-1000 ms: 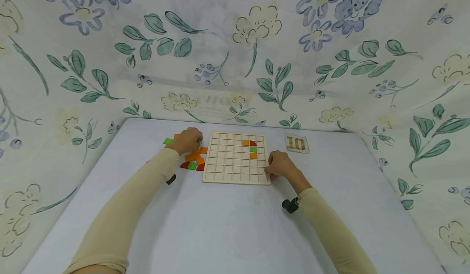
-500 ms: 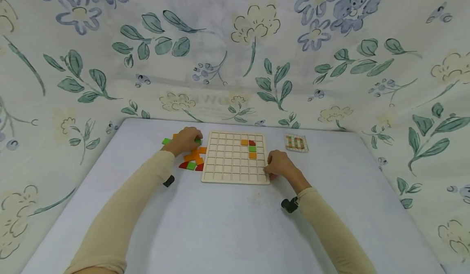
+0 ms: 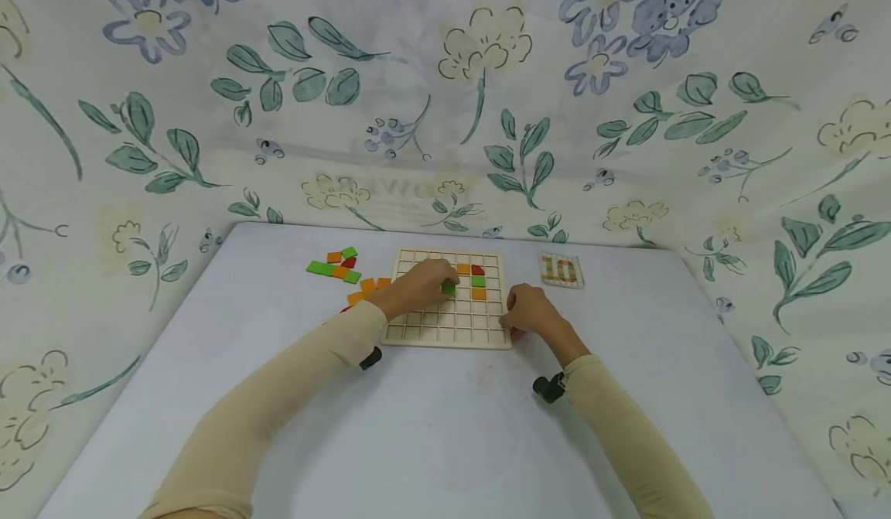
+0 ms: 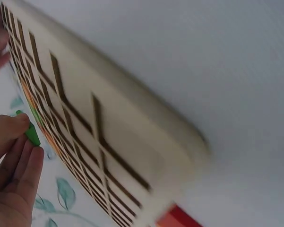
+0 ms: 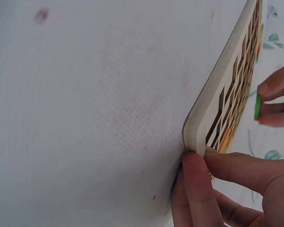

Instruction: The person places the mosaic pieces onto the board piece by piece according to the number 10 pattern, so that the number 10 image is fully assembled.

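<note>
My left hand [image 3: 418, 285] pinches a small green tile [image 4: 31, 133] between thumb and fingers, held over the middle of a wooden grid board [image 3: 445, 332]. On the board's upper right lie an orange tile [image 3: 462, 269], a red tile with a rounded corner [image 3: 477, 270], a green tile [image 3: 478, 281] and another orange tile [image 3: 479, 294]. My right hand [image 3: 530, 310] grips the board's right edge, thumb on top and fingers along the side, as the right wrist view shows. The left forearm covers part of the board's left side.
Loose green, orange and red tiles [image 3: 322, 268] lie left of the board, some hidden behind the left arm. A card with a coloured grid pattern [image 3: 562, 271] lies at the back right of the white table [image 3: 445, 434]. A floral cloth [image 3: 418, 117] hangs behind.
My left hand has moved right from the loose tiles to above the board, carrying a green tile. More of the pile now shows. The right hand stays on the board's edge.
</note>
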`<control>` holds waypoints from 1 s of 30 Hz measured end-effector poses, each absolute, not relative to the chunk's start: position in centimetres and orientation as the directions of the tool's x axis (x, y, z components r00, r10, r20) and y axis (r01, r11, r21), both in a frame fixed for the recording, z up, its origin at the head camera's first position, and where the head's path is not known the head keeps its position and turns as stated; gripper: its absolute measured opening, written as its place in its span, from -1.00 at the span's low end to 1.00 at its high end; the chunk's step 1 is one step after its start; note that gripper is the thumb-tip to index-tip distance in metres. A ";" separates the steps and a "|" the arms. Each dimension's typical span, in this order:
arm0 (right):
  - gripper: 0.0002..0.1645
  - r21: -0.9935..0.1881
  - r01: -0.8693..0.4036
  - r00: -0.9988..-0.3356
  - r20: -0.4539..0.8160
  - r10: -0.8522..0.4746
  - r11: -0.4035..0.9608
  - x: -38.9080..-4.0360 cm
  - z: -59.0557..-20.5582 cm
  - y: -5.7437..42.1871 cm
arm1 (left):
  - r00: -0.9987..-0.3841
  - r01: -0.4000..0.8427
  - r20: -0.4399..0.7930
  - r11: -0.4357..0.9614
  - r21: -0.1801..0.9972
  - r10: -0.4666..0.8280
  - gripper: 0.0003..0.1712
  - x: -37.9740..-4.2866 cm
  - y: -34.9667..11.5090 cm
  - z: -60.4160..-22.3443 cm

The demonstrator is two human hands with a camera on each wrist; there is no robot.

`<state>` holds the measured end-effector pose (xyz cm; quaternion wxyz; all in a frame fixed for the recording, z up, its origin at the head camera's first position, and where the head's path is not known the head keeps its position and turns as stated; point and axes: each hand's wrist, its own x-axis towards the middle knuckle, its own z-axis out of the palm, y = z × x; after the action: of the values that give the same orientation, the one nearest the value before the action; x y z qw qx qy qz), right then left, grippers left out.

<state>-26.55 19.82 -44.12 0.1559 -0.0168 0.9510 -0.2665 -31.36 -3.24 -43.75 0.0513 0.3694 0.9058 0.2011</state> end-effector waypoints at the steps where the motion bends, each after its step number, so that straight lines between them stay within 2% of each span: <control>1: -0.72 -0.515 0.055 -0.949 -0.293 -0.115 0.856 -26.6 -44.1 19.8 | -0.710 0.659 0.059 0.634 0.404 0.702 -0.67 -31.1 -2.6 -43.9; 3: -0.74 -0.516 0.059 -0.947 -0.301 -0.116 0.854 -26.6 -44.0 19.8 | -0.686 0.680 0.062 0.608 0.410 0.725 -0.68 -30.7 -1.6 -44.1; 9: -0.74 -0.525 0.062 -0.944 -0.308 -0.121 0.849 -26.6 -43.9 19.8 | -0.675 0.669 0.033 0.593 0.448 0.737 -0.70 -30.3 0.4 -44.8; 15: -0.73 -0.517 0.054 -0.946 -0.300 -0.121 0.854 -26.8 -44.1 19.8 | -0.646 0.720 0.058 0.582 0.379 0.761 -0.79 -30.9 1.3 -45.7; 23: -0.72 -0.523 0.054 -0.947 -0.296 -0.122 0.851 -26.7 -44.0 19.9 | -0.613 0.756 0.090 0.549 0.357 0.785 -0.94 -30.4 2.0 -45.7; 28: -0.73 -0.515 0.035 -0.952 -0.279 -0.129 0.856 -26.7 -44.1 20.0 | -0.600 0.763 0.054 0.551 0.339 0.798 -0.85 -29.6 2.0 -45.2; 30: -0.72 -0.510 0.039 -0.950 -0.284 -0.125 0.859 -26.7 -44.3 20.0 | -0.598 0.765 0.023 0.562 0.313 0.801 -0.87 -29.1 1.9 -44.9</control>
<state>-26.70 20.03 -44.32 0.1557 -0.0227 0.9516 -0.2641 -29.14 1.87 -44.94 0.0610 0.4441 0.8818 0.1467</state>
